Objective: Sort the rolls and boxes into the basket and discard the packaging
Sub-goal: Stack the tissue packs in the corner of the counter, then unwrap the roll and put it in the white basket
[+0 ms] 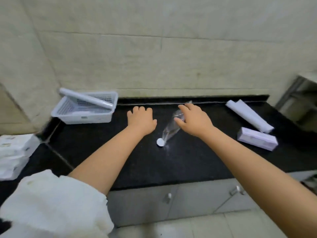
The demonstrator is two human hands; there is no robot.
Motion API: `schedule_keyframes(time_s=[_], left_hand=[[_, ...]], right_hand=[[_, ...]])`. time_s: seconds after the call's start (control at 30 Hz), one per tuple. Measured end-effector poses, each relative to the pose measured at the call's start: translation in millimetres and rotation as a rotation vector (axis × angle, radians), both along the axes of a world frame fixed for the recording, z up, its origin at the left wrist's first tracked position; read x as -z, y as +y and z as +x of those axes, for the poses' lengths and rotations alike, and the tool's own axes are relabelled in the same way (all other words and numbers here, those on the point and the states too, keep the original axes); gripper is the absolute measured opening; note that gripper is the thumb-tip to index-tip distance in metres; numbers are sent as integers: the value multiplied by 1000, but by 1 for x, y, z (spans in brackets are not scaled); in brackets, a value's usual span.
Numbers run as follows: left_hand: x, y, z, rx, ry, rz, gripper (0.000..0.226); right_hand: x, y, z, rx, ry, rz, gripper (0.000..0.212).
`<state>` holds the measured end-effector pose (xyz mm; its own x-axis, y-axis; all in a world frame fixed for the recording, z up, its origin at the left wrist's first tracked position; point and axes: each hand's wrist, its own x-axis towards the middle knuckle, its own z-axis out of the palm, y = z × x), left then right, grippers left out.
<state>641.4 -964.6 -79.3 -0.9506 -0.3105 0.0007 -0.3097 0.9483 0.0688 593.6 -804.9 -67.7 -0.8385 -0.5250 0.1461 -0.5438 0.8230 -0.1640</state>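
A clear plastic packaging sleeve (171, 130) lies slanted on the black counter (188, 160), a white round cap (160, 142) at its near end. My right hand (193, 120) grips its far end, thumb against the plastic. My left hand (141, 118) rests palm down on the counter just left of it, fingers bent, holding nothing. The white slotted basket (82, 116) stands at the back left, with a white roll (85, 98) lying across its rim. At the right lie another white roll (248, 115) and a pale lilac box (257, 140).
A tiled wall runs behind the counter. White printed packs (13, 155) are stacked at the left edge. Grey cabinet doors with knobs (169, 197) sit below the counter's front edge. A metal frame (298, 100) stands at the far right.
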Motion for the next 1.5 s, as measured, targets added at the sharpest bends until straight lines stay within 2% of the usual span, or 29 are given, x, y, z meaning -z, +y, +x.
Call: schedule_keyframes(time_s=[0.3, 0.5, 0.67, 0.87, 1.23, 1.37, 1.5], left_hand=[[-3, 237, -101, 427, -33, -3, 48], [-9, 360, -178, 468, 12, 51, 44], [10, 419, -224, 456, -17, 61, 41], [53, 437, -274, 414, -112, 55, 44], [130, 440, -381, 337, -242, 158, 44], [142, 442, -403, 288, -261, 171, 42], [146, 437, -418, 188, -253, 166, 40]], right_hand=[[12, 253, -31, 458, -71, -10, 53], [4, 377, -90, 546, -53, 7, 49], [19, 445, -143, 567, -109, -12, 51], [63, 471, -206, 548, -254, -38, 47], [132, 497, -321, 604, -478, 6, 54], [148, 486, -357, 573, -522, 28, 62], [165, 452, -394, 445, -452, 74, 79]])
